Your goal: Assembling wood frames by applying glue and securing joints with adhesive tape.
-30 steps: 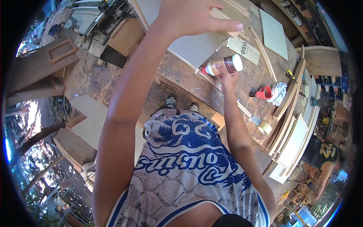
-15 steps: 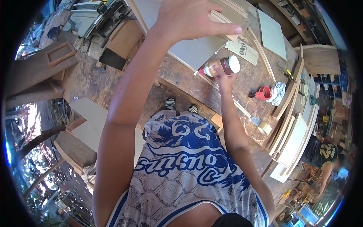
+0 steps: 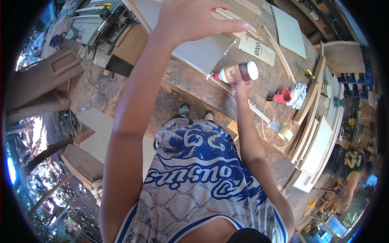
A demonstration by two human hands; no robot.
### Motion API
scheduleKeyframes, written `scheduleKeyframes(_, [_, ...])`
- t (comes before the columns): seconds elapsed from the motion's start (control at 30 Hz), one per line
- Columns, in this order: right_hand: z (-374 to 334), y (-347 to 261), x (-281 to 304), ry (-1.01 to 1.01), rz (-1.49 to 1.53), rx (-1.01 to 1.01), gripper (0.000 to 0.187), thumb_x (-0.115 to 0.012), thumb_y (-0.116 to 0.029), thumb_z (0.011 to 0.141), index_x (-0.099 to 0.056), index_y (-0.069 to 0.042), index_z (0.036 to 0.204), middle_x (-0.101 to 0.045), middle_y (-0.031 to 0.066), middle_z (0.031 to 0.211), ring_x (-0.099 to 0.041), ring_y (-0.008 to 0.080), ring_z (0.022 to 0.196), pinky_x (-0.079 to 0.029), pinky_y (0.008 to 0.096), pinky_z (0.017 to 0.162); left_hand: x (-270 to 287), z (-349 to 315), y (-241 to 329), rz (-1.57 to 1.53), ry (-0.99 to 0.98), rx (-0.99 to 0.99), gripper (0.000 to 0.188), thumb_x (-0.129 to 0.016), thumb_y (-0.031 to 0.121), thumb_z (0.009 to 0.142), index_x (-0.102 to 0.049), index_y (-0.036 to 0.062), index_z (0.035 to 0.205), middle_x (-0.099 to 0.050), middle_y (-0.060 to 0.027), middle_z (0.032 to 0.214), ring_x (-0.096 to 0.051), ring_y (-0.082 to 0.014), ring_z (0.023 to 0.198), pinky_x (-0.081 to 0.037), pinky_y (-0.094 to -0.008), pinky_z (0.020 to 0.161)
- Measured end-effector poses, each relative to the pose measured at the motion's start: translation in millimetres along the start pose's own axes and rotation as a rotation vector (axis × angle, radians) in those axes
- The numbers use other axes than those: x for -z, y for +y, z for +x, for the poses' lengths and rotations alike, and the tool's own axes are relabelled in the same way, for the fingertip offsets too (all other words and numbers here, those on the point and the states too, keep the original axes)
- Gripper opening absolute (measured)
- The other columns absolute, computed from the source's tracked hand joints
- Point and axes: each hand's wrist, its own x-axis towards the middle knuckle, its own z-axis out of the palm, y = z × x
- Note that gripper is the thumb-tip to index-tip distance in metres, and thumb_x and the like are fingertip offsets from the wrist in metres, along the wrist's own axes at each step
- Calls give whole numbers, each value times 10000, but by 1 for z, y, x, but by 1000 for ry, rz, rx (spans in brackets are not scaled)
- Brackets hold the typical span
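Note:
My right hand (image 3: 242, 86) is closed around a glue bottle (image 3: 245, 71) with a tan and dark brown label. Its white base points up and to the right, and its red tip is tilted down by the corner of a pale flat panel (image 3: 206, 52). My left hand (image 3: 188, 20) reaches over that panel, thumb stretched out and fingers apart. Thin wooden strips (image 3: 253, 30) lie just past its thumb, and part of the hand is cut off by the top edge. Whether it touches the panel or strips, I cannot tell.
A printed brown card (image 3: 256, 51), a red cup (image 3: 282, 96) beside crumpled plastic (image 3: 299, 96), and a tape roll (image 3: 285, 134) lie on the worn workbench (image 3: 227, 106). Long boards (image 3: 311, 95) line its right side. Another person (image 3: 346, 162) is at the far right.
My left hand has shifted slightly left and up in the picture, as have the bench things near it. The right hand keeps its grip on the glue bottle, nearly unmoved.

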Motion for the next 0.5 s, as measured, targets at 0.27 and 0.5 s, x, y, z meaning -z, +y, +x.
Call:
scheduleKeyframes(0.27, [-3, 3, 19, 53, 30, -6, 327, -833, -62, 815, -674, -22, 1098, -739, 92, 969, -729, 175, 753, -616, 305, 560, 2, -2, 4, 135, 34, 49, 439, -688, 444, 936, -731, 115, 1222, -704, -75, 1077, -662, -230, 986, -503, -364, 908])
scheduleKeyframes(0.5, [-7, -1, 30, 140, 73, -42, 374, -847, -28, 785, -661, -29, 1110, -727, 92, 995, -719, 186, 783, -607, 322, 559, 3, -2, 4, 254, 63, 90, 463, -692, 481, 915, -741, 134, 1217, -700, -46, 1031, -661, -213, 949, -498, -350, 878])
